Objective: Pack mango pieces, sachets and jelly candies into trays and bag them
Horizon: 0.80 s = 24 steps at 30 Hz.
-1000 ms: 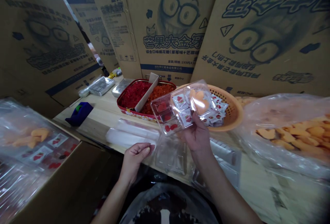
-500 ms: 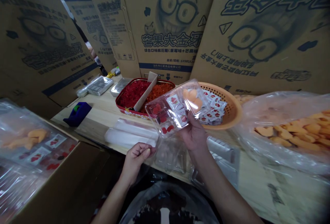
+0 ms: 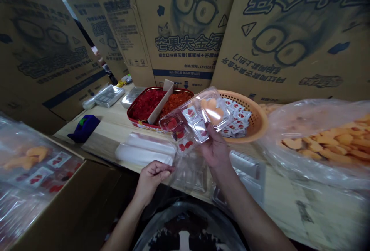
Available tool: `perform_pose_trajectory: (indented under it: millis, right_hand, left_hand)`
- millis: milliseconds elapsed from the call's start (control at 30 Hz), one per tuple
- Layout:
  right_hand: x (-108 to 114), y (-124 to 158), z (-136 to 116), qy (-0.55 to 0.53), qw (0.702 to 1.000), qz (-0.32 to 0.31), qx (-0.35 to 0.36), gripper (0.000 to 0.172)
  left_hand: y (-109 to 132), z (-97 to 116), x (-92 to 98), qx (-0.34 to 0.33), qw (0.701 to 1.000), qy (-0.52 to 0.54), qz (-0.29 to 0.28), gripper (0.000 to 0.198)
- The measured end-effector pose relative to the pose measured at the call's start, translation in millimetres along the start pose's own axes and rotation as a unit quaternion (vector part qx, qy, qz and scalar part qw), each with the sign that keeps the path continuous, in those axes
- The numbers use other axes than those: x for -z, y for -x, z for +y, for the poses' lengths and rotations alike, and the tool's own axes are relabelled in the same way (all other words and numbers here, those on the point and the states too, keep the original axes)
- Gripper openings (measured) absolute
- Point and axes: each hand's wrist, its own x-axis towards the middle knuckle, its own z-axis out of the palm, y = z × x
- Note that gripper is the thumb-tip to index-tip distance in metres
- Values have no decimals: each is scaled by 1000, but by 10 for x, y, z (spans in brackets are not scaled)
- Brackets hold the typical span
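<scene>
Printed cartons (image 3: 185, 23), red tin (image 3: 130, 112) w/ red & orange bits (image 3: 146, 104), orange basket (image 3: 258, 122) of sachets (image 3: 235, 116)

The tray (image 3: 194, 119) in my fingers is clear, glossy plastic, and the desk (image 3: 289, 208) is smooth pale wood (a little scuffed). The cartons (image 3: 185, 23) behind are matt cardboard, and the basket (image 3: 254, 118) is orange plastic.
</scene>
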Motion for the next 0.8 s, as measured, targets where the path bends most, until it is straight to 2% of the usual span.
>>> perform_pose_trajectory:
  millis: [200,300,467,800]
  right_hand:
    - [-4,13,2,0,1000,-13,22,20]
    - [-15,21,8,4,999,-23,32,25]
    - [-77,65,25,6,999,-36,20,23]
    - [-75,178,83,10,996,-92,-4,26]
  left_hand:
    - [-8,-3,22,9,1000,10,-16,16]
    - [-10,-13,31,19,999,24,-26,16]
    - [-22,-8,32,29,999,29,-33,19]
    - [-23,24,26,40,996,80,18,23]
